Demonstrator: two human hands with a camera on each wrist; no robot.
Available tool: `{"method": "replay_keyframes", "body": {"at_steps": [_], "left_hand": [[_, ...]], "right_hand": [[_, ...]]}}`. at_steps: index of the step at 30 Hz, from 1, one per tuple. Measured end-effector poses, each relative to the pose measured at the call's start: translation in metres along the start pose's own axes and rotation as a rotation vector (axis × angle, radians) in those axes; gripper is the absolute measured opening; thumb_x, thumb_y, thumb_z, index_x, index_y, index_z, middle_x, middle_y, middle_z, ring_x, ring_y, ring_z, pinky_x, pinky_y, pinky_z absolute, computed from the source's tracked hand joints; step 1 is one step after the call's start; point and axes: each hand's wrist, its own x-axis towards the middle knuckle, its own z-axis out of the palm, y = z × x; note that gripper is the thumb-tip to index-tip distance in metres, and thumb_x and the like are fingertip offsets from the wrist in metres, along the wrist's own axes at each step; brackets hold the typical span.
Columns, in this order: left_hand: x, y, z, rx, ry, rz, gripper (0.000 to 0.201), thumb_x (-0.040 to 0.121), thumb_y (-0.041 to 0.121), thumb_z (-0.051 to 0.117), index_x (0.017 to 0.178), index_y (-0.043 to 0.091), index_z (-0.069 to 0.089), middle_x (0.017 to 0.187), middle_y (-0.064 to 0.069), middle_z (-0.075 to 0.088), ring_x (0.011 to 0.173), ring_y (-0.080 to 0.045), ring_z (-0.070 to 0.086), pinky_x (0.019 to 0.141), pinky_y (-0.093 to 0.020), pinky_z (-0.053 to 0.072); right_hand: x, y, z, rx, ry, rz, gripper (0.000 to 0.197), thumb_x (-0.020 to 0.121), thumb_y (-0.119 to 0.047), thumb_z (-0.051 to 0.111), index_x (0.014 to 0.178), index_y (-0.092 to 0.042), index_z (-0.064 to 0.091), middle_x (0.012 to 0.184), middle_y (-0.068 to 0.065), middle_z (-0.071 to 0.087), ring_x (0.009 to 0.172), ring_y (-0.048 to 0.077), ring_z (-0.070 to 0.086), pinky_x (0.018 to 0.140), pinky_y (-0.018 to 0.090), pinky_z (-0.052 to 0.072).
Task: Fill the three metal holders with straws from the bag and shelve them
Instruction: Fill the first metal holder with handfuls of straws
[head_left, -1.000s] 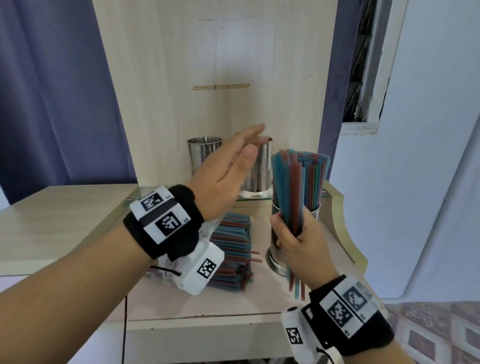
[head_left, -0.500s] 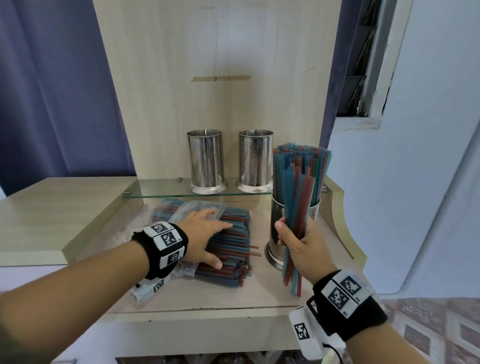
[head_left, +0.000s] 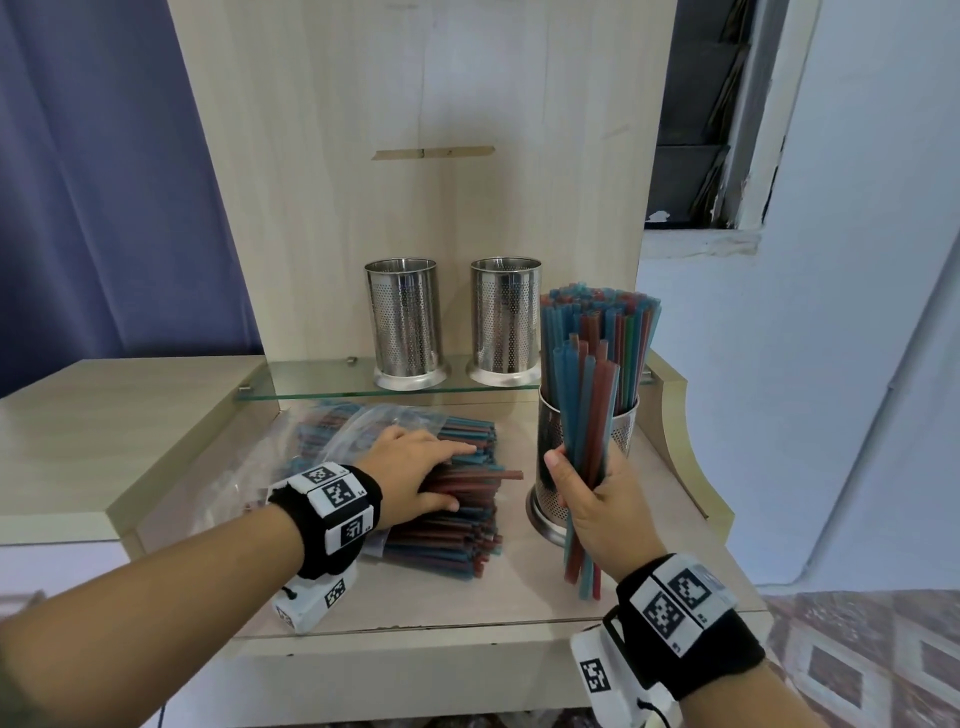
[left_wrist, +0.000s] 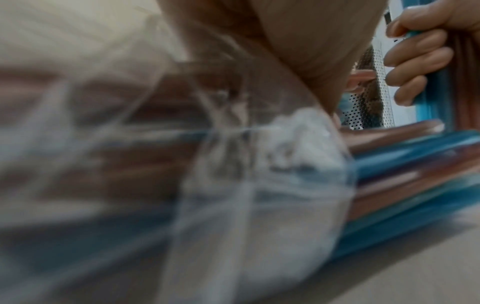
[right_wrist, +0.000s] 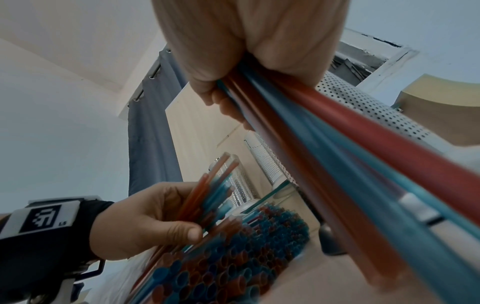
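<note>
Two empty perforated metal holders (head_left: 405, 322) (head_left: 506, 317) stand on the glass shelf (head_left: 311, 376). A third holder (head_left: 549, 426) stands on the counter below, packed with red and blue straws (head_left: 597, 317). In front of it my right hand (head_left: 582, 467) (right_wrist: 233, 61) grips an upright bundle of straws (head_left: 592, 405) (right_wrist: 337, 144). My left hand (head_left: 441, 478) lies on the straw pile (head_left: 457, 514) that spills from the clear bag (head_left: 332, 441) (left_wrist: 259, 185). In the right wrist view my left hand (right_wrist: 166, 222) curls thumb and fingers round several straws (right_wrist: 207, 185).
The wooden counter (head_left: 467, 597) has bare room at its front edge. A raised wooden top (head_left: 104, 405) borders it on the left, a curved side panel (head_left: 675, 415) on the right. The tall back panel (head_left: 415, 156) rises behind the shelf.
My left hand came down from in front of the shelf holders onto the straw pile and closed on some straws. The right hand's bundle sank slightly beside the full holder.
</note>
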Motion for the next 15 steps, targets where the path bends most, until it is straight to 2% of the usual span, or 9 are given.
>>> {"method": "replay_keyframes", "body": {"at_steps": [2, 5, 7, 11, 15], "left_hand": [[0.0, 0.006, -0.002, 0.001, 0.012, 0.049, 0.066, 0.089, 0.049, 0.06, 0.147, 0.038, 0.029, 0.138, 0.004, 0.053, 0.126, -0.015, 0.044, 0.103, -0.018, 0.011], [0.001, 0.014, -0.004, 0.007, 0.021, 0.098, 0.065, 0.094, 0.04, 0.056, 0.15, 0.031, 0.024, 0.151, 0.005, 0.039, 0.136, -0.018, 0.035, 0.102, -0.011, 0.008], [0.003, 0.015, -0.003, -0.022, 0.027, 0.109, 0.063, 0.096, 0.034, 0.054, 0.151, 0.03, 0.023, 0.151, 0.003, 0.039, 0.135, -0.019, 0.037, 0.108, -0.016, 0.018], [0.006, 0.013, 0.003, 0.029, -0.007, 0.113, 0.066, 0.098, 0.023, 0.048, 0.153, 0.031, 0.012, 0.143, 0.001, 0.043, 0.127, -0.021, 0.046, 0.105, -0.032, 0.036], [0.007, 0.017, 0.0, -0.005, 0.114, 0.158, 0.07, 0.096, 0.013, 0.047, 0.153, 0.027, 0.01, 0.136, -0.001, 0.046, 0.12, -0.02, 0.049, 0.101, -0.03, 0.038]], "right_hand": [[0.001, 0.004, 0.0, 0.005, 0.005, -0.005, 0.011, 0.092, -0.033, 0.062, 0.086, -0.026, 0.057, 0.064, -0.01, 0.053, 0.061, 0.014, 0.052, 0.061, 0.032, 0.045], [0.003, 0.007, 0.001, 0.01, 0.011, -0.014, 0.015, 0.087, -0.044, 0.062, 0.085, -0.03, 0.057, 0.065, -0.012, 0.055, 0.062, 0.015, 0.054, 0.06, 0.034, 0.046], [0.004, 0.009, 0.002, 0.012, 0.009, -0.019, 0.024, 0.083, -0.053, 0.058, 0.085, -0.029, 0.057, 0.064, -0.01, 0.053, 0.061, 0.017, 0.053, 0.059, 0.038, 0.048], [0.003, 0.012, 0.002, 0.01, 0.017, -0.029, 0.02, 0.084, -0.052, 0.058, 0.086, -0.032, 0.056, 0.064, -0.013, 0.054, 0.061, 0.013, 0.052, 0.06, 0.032, 0.044], [0.002, 0.011, 0.002, 0.005, 0.016, -0.033, 0.018, 0.083, -0.054, 0.057, 0.087, -0.037, 0.055, 0.068, -0.014, 0.055, 0.064, 0.011, 0.054, 0.061, 0.031, 0.046]]}}
